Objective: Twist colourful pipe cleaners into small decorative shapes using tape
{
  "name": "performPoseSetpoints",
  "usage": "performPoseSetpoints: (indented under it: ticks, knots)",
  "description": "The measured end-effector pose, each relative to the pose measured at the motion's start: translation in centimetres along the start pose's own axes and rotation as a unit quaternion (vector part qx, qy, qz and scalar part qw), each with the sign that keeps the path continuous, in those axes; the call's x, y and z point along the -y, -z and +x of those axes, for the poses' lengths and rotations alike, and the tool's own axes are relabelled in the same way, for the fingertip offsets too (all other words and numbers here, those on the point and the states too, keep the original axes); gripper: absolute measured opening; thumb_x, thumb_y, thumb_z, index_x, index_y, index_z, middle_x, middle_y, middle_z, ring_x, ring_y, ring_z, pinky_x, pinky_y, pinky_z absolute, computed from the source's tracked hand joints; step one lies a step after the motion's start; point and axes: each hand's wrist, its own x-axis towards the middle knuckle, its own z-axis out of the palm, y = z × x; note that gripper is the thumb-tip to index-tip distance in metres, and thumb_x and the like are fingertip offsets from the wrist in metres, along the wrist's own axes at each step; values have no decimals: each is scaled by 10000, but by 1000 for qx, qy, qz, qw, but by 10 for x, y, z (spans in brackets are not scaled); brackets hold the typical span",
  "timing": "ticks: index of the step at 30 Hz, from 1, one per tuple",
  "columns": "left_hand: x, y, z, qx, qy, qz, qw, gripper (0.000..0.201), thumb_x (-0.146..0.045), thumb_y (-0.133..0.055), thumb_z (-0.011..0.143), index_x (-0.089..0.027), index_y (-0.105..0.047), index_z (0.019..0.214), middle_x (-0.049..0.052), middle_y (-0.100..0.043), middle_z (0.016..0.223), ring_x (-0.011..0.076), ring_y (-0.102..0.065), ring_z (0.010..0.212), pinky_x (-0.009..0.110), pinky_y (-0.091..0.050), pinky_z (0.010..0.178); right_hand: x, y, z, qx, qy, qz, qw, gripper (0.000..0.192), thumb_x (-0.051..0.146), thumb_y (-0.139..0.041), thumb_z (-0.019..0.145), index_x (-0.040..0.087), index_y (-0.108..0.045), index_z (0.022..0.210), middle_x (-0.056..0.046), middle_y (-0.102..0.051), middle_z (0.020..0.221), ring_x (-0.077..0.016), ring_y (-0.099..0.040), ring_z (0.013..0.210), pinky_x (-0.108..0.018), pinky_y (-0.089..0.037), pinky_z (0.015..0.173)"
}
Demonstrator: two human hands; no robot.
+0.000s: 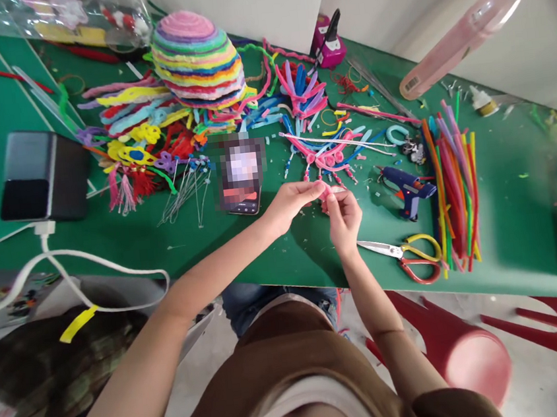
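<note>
Both hands pinch pink piece, mostly hidden by fingers.

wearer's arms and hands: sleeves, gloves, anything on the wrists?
Both forearms are bare, with no sleeves in view. The left hand and right hand wear no gloves, and no watch, bracelet or ring is visible. The only clothing in frame is a brown top over a lighter garment at the torso.

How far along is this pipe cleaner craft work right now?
Looks done: a striped dome and many shaped pieces lie finished on the green table. In hand: the left hand and right hand pinch a small pink pipe cleaner piece. Left: a bundle of straight pipe cleaners lies unused beside scissors.
</note>
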Motion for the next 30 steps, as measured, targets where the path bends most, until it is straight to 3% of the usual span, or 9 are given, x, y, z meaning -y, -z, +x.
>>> performPoseSetpoints:
  ticks: [4,9,12,17,21,23,26,30]
  knots:
    - [7,-2,1,-28,30,-79,996,389,-570,-796,639,-189,-732,680,39,-707,871,167,-579,868,285,-395,735,5,-6,-2,3,24,-10,1000,292,458,-570,897,221,-542,730,23,-569,658,-104,-508,609,-275,-412,596]
    - [6,3,2,-34,15,-111,993,293,-444,-817,638,-167,-719,641,24,-660,729,143,-555,750,289,-408,727,10,-9,0,12,27,-30,999,345,504,-551,889,228,-523,684,18,-567,627,-121,-518,624,-291,-431,608]
    - [4,4,2,-45,12,-100,994,262,-416,-802,654,-168,-721,646,23,-663,751,135,-560,745,275,-419,709,10,-10,1,16,12,-16,1000,358,527,-566,869,230,-526,673,20,-562,612,-122,-517,618,-292,-432,605]
    - [6,-2,1,-48,9,-44,998,423,-603,-689,751,-182,-731,740,41,-715,916,179,-612,913,297,-443,775,5,-11,0,-14,-30,27,999,372,533,-596,843,224,-516,651,27,-554,617,-109,-498,592,-281,-427,598]
    - [6,-8,1,-3,29,-93,995,634,-756,-484,803,-176,-732,735,76,-735,939,238,-617,994,350,-461,825,1,-11,-2,-28,-51,68,996,342,490,-604,855,215,-530,667,37,-537,610,-96,-484,578,-270,-416,602]
    - [7,-10,0,9,21,-110,994,586,-737,-560,766,-179,-740,744,74,-737,949,243,-618,1002,348,-460,825,1,-11,-2,-30,-55,70,996,353,494,-604,855,214,-528,656,40,-527,595,-91,-476,564,-264,-410,588]
    - [10,-12,0,-22,-5,-98,995,425,-581,-779,650,-182,-750,791,60,-735,920,230,-620,995,334,-443,839,2,-13,-1,-19,-61,77,995,359,517,-627,829,212,-549,654,38,-559,596,-88,-487,546,-256,-415,556]
    - [11,-7,0,-42,-30,-70,996,322,-469,-778,692,-164,-694,627,54,-714,803,241,-622,1055,347,-425,916,3,-13,-3,29,-102,99,989,308,508,-722,742,214,-630,747,31,-630,641,-100,-560,582,-258,-467,575]
